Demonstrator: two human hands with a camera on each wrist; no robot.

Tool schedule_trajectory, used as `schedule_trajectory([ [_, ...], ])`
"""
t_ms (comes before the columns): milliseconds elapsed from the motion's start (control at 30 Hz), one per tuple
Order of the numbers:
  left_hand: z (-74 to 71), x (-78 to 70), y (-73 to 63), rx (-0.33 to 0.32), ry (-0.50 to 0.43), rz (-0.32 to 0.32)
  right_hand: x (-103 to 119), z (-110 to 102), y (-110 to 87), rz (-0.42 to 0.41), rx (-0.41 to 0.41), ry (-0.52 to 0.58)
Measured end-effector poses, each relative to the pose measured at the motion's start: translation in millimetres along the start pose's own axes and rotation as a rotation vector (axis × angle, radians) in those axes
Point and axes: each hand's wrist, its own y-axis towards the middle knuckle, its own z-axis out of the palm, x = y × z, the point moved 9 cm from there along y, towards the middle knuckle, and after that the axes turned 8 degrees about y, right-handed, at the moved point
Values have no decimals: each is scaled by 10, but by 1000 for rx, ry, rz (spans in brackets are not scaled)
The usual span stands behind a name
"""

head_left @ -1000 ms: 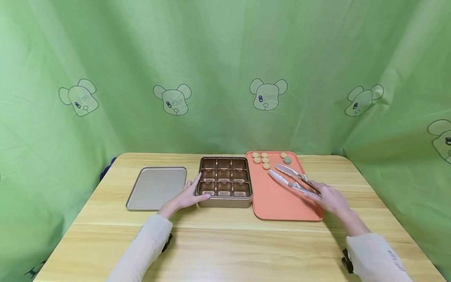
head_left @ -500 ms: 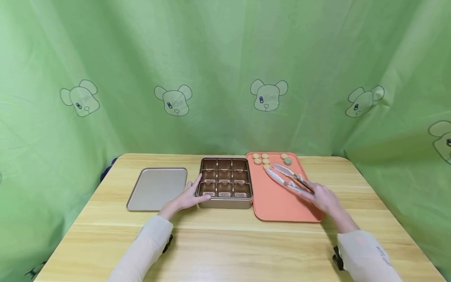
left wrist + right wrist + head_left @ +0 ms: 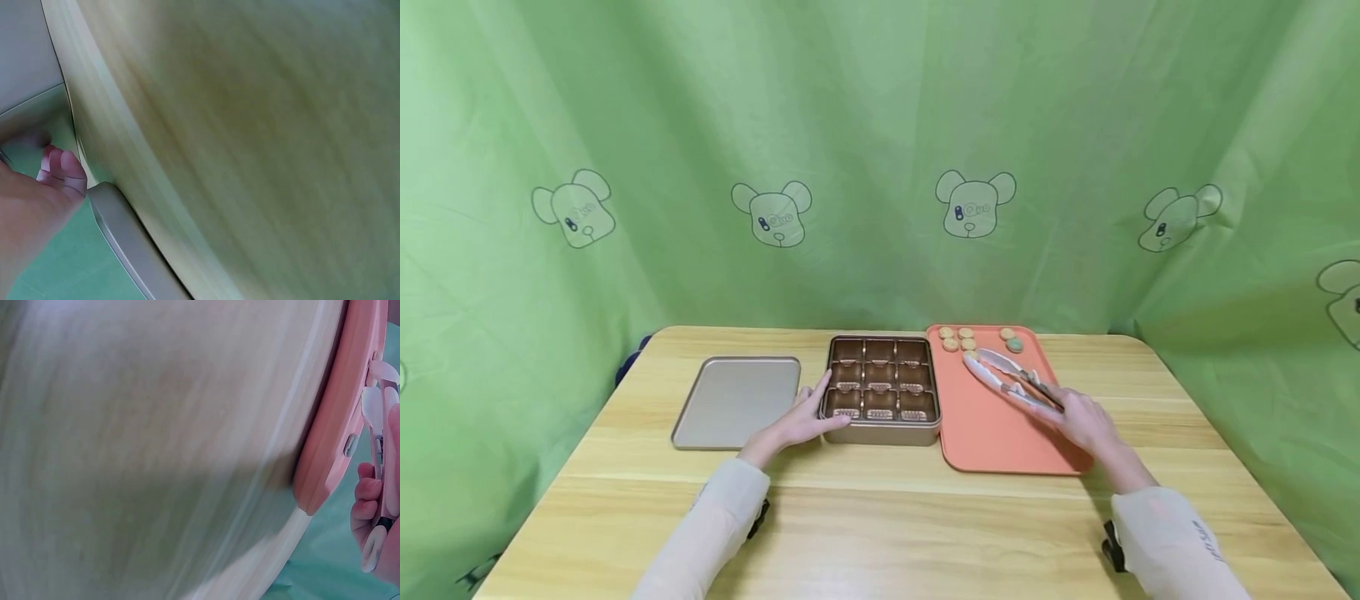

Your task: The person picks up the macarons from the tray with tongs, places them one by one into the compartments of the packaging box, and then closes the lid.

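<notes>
My left hand (image 3: 800,418) rests against the left front corner of a brown brownie pan (image 3: 880,432) with a divider grid inside. Its thumb lies on the front rim and its fingers stretch along the left side. My right hand (image 3: 1086,423) grips silver food tongs (image 3: 1033,398), also seen in the right wrist view as tongs (image 3: 378,434) within curled fingers. Their jaws are spread, tips beside the nearest pale round cookie (image 3: 972,355), partly hidden. More pale cookies (image 3: 967,333) and one green cookie (image 3: 1014,345) lie on the pink tray (image 3: 1000,446).
Left of the pan lies a flat, square, champagne-coloured lid or tray (image 3: 737,402). The pink tray stands close against the pan's right side. All of it sits on a wooden table (image 3: 880,525), with a green curtain (image 3: 865,267) behind.
My right hand has moved left and slightly away from me, bringing the tongs' tips up to the nearest cookie. The tongs' jaws look narrower. My left hand stays on the pan.
</notes>
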Motion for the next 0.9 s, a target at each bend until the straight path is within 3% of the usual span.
schedule_trajectory([
  [900, -1, -7, -9, -1, 1, -2, -15, -91, -163, -127, -68, 99],
])
